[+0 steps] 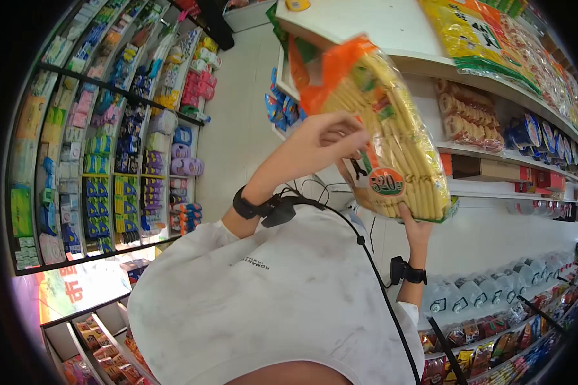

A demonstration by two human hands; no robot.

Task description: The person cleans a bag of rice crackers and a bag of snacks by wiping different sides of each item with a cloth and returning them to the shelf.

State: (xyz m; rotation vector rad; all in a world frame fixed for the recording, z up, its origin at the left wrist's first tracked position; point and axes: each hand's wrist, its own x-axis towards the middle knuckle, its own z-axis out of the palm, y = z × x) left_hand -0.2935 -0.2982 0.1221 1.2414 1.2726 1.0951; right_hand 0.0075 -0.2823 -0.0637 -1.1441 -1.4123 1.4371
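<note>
A large clear and orange bag of pale yellow stick-shaped snacks [401, 138], with a round "520" mark near its bottom, is held up in front of the chest. My right hand [419, 223] grips its bottom edge, the thumb on the front and the other fingers hidden behind. My left hand [337, 138] is at the bag's left side with its fingers curled inward; whether they pinch the bag is not clear. Beyond the bag is a white shelf top [366, 22], with yellow and orange snack bags [488, 38] lying on its right part.
Shelves of packaged goods [115, 147] stand on the left, beside a pale floor aisle [234, 115]. To the right are lower shelves with round snack packs [469, 119] and a row of clear plastic bottles [488, 289]. Black cables hang across the shirt.
</note>
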